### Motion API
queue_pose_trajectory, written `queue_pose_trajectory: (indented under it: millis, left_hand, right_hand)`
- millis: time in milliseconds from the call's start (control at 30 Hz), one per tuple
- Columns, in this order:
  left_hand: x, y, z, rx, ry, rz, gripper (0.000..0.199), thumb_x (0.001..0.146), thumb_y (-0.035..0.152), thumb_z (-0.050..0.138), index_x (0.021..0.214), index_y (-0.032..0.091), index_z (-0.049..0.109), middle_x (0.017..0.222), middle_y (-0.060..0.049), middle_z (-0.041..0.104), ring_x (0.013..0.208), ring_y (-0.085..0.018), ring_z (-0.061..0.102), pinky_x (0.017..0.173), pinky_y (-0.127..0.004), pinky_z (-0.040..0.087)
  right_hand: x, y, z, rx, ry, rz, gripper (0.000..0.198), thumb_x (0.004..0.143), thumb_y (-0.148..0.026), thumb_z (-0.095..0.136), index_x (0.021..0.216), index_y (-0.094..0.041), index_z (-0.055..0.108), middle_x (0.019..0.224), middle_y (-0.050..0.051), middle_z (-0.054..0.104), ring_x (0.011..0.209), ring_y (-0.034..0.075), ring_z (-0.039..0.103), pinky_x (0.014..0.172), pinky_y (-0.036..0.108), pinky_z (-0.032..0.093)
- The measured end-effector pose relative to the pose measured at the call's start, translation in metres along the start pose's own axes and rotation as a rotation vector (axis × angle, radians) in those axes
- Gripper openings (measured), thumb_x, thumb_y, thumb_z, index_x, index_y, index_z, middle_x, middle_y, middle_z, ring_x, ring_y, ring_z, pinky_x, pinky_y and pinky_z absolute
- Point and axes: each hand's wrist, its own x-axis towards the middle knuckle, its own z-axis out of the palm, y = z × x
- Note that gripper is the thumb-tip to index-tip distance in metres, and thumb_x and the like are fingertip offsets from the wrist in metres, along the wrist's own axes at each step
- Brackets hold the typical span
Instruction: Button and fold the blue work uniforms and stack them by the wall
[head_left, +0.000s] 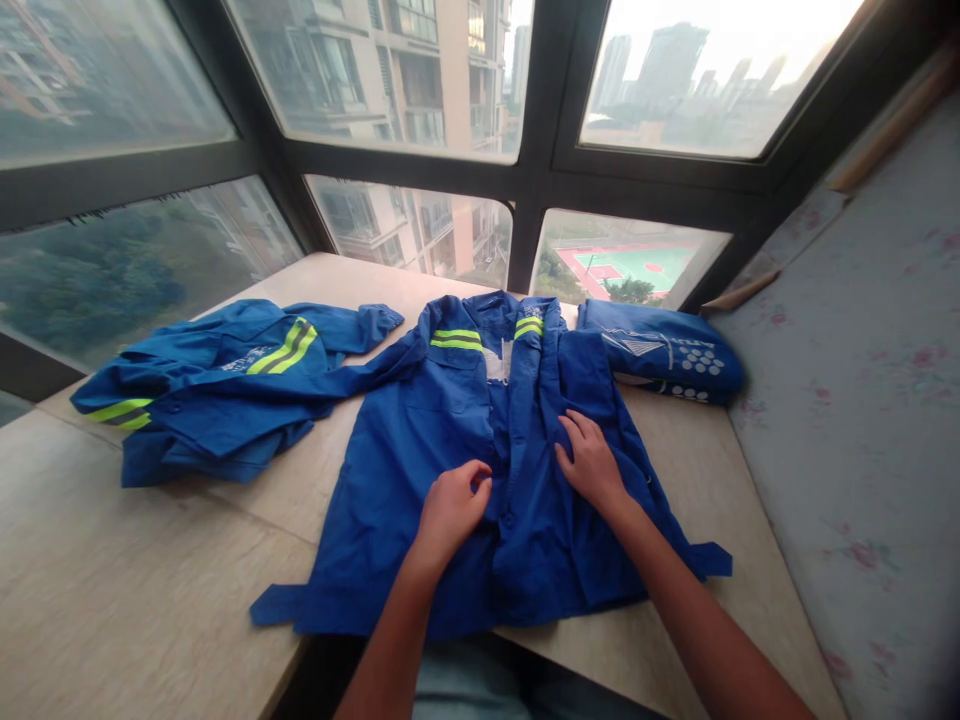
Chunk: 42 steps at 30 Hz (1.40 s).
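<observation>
A blue work jacket [420, 420] with yellow-green reflective stripes lies spread out, front side up, its collar toward the window. My left hand [454, 505] is over its lower front, with thumb and fingers curled into a pinch at the edge of the front opening. On the other front panel rests my right hand [589, 462], fingers apart and holding nothing. The jacket's sleeve on the right is folded down along the body; the left one stretches out sideways. A waist tab sticks out at each lower corner.
Another blue garment [217, 385] with reflective stripes lies crumpled at left on the pale stone ledge [112, 560]. A folded blue bundle with white print [667, 350] sits at the back right. Windows [412, 230] border the ledge behind; a flowered wall [862, 450] stands at right.
</observation>
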Motion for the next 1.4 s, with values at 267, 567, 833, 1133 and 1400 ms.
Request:
queue_pose_trajectory:
  millis: [267, 567, 833, 1133, 1400]
  left_hand:
    - [0.037, -0.001, 0.01, 0.072, 0.191, 0.082, 0.034, 0.082, 0.023, 0.063, 0.116, 0.023, 0.062, 0.108, -0.005, 0.069, 0.068, -0.014, 0.063, 0.069, -0.026, 0.047]
    - [0.05, -0.006, 0.02, -0.059, 0.184, 0.1, 0.006, 0.082, 0.022, 0.059, 0.08, 0.022, 0.065, 0.081, -0.001, 0.07, 0.072, -0.016, 0.062, 0.068, -0.026, 0.043]
    - [0.052, -0.006, 0.021, -0.324, 0.235, 0.067, 0.012, 0.084, 0.031, 0.057, 0.082, 0.019, 0.061, 0.078, -0.001, 0.069, 0.07, -0.014, 0.065, 0.067, -0.024, 0.049]
    - [0.049, -0.002, 0.011, -0.497, 0.267, 0.077, 0.014, 0.084, 0.033, 0.059, 0.086, 0.019, 0.061, 0.081, -0.002, 0.068, 0.073, -0.014, 0.064, 0.068, -0.023, 0.05]
    - [0.049, 0.015, 0.007, -0.576, 0.231, 0.115, 0.016, 0.082, 0.031, 0.061, 0.091, 0.018, 0.065, 0.085, -0.004, 0.07, 0.077, -0.015, 0.065, 0.07, -0.024, 0.051]
  right_hand:
    - [0.012, -0.091, -0.014, 0.066, -0.06, 0.033, 0.032, 0.09, -0.02, 0.046, 0.12, -0.02, 0.058, 0.11, 0.012, 0.061, 0.104, 0.026, 0.056, 0.089, 0.036, 0.047]
    - [0.003, -0.093, 0.014, 0.074, -0.235, 0.346, 0.044, 0.077, -0.014, 0.059, 0.121, -0.017, 0.06, 0.099, 0.013, 0.066, 0.091, 0.026, 0.062, 0.075, 0.034, 0.046]
    - [-0.004, -0.067, 0.003, 1.15, -0.176, 0.79, 0.034, 0.066, -0.035, 0.078, 0.095, -0.019, 0.071, 0.073, 0.001, 0.068, 0.064, 0.015, 0.06, 0.059, 0.026, 0.045]
    - [0.001, -0.072, -0.005, 1.443, -0.031, 1.001, 0.03, 0.063, -0.026, 0.078, 0.09, -0.02, 0.07, 0.073, 0.0, 0.07, 0.063, 0.014, 0.062, 0.055, 0.025, 0.048]
    - [0.016, -0.093, -0.014, 1.652, -0.012, 0.892, 0.032, 0.063, -0.025, 0.078, 0.091, -0.022, 0.064, 0.079, -0.002, 0.068, 0.068, 0.013, 0.062, 0.059, 0.024, 0.05]
